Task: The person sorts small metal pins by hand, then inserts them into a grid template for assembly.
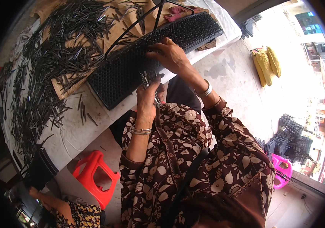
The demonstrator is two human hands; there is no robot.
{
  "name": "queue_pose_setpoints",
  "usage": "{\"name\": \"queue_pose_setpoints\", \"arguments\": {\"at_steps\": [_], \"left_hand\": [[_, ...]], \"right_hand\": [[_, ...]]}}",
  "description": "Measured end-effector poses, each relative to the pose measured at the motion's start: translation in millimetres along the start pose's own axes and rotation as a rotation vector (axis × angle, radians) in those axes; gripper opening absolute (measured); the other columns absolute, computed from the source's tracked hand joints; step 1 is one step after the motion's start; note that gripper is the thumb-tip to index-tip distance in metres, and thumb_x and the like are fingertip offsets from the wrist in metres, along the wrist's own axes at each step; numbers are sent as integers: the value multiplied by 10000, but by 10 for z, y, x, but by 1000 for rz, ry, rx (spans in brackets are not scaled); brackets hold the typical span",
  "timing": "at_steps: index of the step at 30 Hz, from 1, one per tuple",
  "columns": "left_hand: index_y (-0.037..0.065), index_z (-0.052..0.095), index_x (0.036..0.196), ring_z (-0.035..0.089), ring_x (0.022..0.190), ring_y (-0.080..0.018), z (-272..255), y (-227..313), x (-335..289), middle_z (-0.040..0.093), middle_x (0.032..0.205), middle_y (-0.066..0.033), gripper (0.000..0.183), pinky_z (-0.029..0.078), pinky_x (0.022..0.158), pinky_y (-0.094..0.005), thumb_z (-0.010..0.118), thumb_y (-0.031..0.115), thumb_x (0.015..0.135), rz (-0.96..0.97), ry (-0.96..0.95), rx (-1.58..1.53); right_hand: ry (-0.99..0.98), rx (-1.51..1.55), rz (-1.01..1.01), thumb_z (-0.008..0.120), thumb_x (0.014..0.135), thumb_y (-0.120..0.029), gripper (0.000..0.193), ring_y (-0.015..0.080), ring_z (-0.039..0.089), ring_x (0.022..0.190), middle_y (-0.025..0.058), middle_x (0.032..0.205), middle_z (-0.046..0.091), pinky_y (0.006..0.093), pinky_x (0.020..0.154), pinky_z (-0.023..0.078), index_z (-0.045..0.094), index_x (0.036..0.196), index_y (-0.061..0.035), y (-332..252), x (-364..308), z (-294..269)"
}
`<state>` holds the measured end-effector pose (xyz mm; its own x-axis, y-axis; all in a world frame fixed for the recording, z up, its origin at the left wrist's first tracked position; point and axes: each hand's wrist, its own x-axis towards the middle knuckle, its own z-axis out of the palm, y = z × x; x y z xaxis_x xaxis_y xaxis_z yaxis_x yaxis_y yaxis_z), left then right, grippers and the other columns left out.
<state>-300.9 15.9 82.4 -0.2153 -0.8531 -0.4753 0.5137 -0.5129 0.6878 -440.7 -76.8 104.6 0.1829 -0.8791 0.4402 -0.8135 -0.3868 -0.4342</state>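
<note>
L hand [146, 99] is closed round a bunch of thin sticks [145, 78], right at the near edge of the black tray [113, 89]. R hand [173, 57] is over the tray, fingers half bent; can't tell if they've got a stick too. Big stick pile [61, 57] is L of tray, same table [69, 142]. Red stool [111, 182] is on the floor, nearer the person than the tray; yellow sacks [266, 67] are well off to tray's R.

pass: tray [130, 64] front | obst: rods [158, 17] far side | strip pile [56, 57] L
</note>
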Motion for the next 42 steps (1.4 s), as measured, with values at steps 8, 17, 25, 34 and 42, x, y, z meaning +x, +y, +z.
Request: {"name": "queue_pose_setpoints", "arguments": {"at_steps": [8, 17, 25, 34, 42], "left_hand": [[74, 601, 964, 472, 523, -78, 126, 124, -62, 631, 733, -61, 263, 366, 461, -216, 715, 291, 867, -38, -103, -2], [31, 632, 1029, 446, 465, -55, 95, 77, -9, 681, 729, -115, 334, 352, 423, -213, 655, 342, 908, -19, -130, 108], [34, 646, 1016, 445, 453, -62, 108, 64, 3, 680, 705, -106, 327, 337, 416, -207, 652, 343, 910, -19, -127, 153], [56, 642, 968, 443, 432, -59, 57, 71, 35, 681, 695, -123, 291, 338, 411, -203, 640, 342, 918, -36, -162, 184], [60, 637, 1035, 448, 449, -66, -4, 13, 53, 650, 652, -105, 329, 343, 430, -208, 662, 360, 903, -38, -135, 186]], "right_hand": [[-645, 810, 210, 672, 856, -225, 283, 124, 621, 795, 83, 855, 683, 274, 685, 503, 691, 1030, -3, -8, -108, -294], [-555, 845, 219, 660, 863, -228, 247, 114, 575, 701, 57, 798, 664, 278, 630, 470, 687, 970, -7, -5, -139, -295], [-602, 562, 222, 640, 894, -149, 197, 88, 609, 818, 39, 874, 686, 242, 684, 473, 665, 1025, -4, -8, -7, -458], [-739, 641, 135, 643, 880, -135, 189, 127, 636, 850, 72, 898, 686, 258, 760, 501, 672, 1006, 3, 35, -11, -399], [-373, 555, 218, 604, 909, -136, 170, 112, 635, 760, 82, 861, 689, 259, 673, 497, 635, 956, 24, 118, 14, -423]]}}
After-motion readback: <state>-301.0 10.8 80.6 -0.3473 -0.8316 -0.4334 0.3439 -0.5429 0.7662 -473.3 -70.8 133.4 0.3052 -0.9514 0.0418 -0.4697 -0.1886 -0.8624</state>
